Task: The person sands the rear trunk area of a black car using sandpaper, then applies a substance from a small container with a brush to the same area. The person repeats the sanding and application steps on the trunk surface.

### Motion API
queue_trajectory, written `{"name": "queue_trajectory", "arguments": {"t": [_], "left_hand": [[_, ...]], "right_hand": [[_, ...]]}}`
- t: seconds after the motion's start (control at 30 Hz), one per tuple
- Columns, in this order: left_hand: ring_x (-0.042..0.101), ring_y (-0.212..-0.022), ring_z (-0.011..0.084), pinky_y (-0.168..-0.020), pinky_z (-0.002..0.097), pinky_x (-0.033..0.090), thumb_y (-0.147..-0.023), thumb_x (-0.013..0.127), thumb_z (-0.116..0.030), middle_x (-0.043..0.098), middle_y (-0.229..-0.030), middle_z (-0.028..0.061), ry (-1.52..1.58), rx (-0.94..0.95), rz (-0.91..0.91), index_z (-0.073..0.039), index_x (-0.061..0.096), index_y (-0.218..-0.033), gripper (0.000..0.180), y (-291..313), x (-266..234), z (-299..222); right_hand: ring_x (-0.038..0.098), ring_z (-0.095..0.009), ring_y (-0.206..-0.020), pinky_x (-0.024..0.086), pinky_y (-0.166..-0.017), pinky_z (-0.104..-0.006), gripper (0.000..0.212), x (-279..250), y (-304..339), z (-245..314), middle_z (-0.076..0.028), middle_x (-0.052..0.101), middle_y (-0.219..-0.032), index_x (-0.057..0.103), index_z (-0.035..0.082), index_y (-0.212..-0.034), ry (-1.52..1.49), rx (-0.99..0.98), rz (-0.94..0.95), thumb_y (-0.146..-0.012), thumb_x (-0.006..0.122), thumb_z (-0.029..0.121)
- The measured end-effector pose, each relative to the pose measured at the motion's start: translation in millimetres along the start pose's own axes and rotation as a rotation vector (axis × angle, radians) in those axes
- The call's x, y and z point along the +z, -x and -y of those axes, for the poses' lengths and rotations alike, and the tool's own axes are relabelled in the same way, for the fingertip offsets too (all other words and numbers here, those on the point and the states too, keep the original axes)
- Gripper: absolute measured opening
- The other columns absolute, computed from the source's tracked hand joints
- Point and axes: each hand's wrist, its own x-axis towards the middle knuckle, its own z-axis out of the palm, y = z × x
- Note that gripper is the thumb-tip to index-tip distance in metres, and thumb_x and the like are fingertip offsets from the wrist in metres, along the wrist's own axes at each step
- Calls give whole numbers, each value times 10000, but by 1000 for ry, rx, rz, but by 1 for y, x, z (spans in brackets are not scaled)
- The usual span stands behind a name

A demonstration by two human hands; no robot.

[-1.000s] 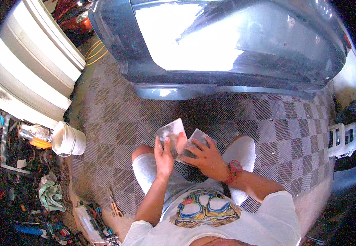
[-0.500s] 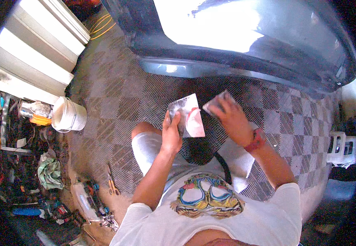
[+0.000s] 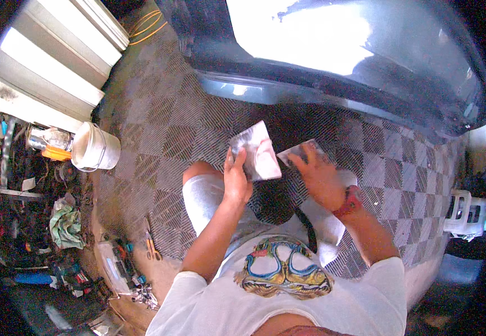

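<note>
Your left hand (image 3: 236, 178) grips the lower left edge of a flat metal spreader plate (image 3: 257, 150) with a pinkish smear on its face, fingers closed around it, tilted up in front of your knees. Your right hand (image 3: 320, 178) is closed on a second, smaller metal spreader (image 3: 298, 151), its edge just beside the first plate's right side; I cannot tell if the two touch. Compared with half a second ago, the two hands have drawn closer together and sit nearer the middle of your view, and the right spreader has come down toward the pink smear. A second ago both plates were lower, over your lap. The car body (image 3: 332, 67) stays close ahead above the checkered floor (image 3: 159, 123). The white bucket (image 3: 94, 147) and the tool clutter (image 3: 35, 213) remain at your left.
</note>
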Motion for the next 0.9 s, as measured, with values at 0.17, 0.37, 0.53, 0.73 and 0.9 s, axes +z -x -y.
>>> {"name": "queue_trajectory", "arguments": {"t": [0.17, 0.37, 0.53, 0.73, 0.9], "left_hand": [[559, -1250, 266, -1091, 381, 418, -1025, 560, -251, 571, -1359, 150, -384, -29, 190, 43, 342, -1507, 605, 10, -1, 0], [604, -1156, 216, -1028, 346, 456, -1050, 523, -239, 625, -1262, 148, -441, 261, -139, 27, 487, -1348, 401, 5, -2, -8], [630, -1131, 254, -991, 409, 503, -1032, 499, -172, 631, -1235, 127, -45, 103, -101, -20, 482, -1341, 345, -8, -24, -2], [645, -1083, 218, -951, 381, 526, -1027, 524, -143, 644, -1202, 90, 70, -5, 20, -50, 479, -1368, 356, 8, 8, -4], [550, -1250, 254, -1081, 402, 422, -1021, 551, -231, 583, -1352, 107, -144, 63, -145, -28, 419, -1461, 503, 2, -19, 16]], "right_hand": [[511, -340, -1306, 356, -1080, -618, 437, -33, -24, 5, -121, 554, -1316, 598, 240, -1314, 10, -37, -208, -905, 527, 106], [490, -332, -1337, 258, -1132, -662, 376, -16, 4, 39, -113, 560, -1315, 643, 272, -1257, -133, -278, -54, -924, 516, 149], [500, -386, -1324, 285, -1140, -662, 419, -53, 4, 42, -152, 520, -1387, 593, 266, -1308, -274, -327, -85, -920, 530, 120], [508, -435, -1292, 407, -1126, -510, 428, 7, -4, 26, -242, 486, -1355, 547, 162, -1316, -295, 5, -87, -892, 564, 108], [457, -434, -1340, 363, -1104, -621, 428, -27, -13, 20, -179, 498, -1359, 573, 229, -1314, 19, -127, -159, -897, 556, 132]]}}
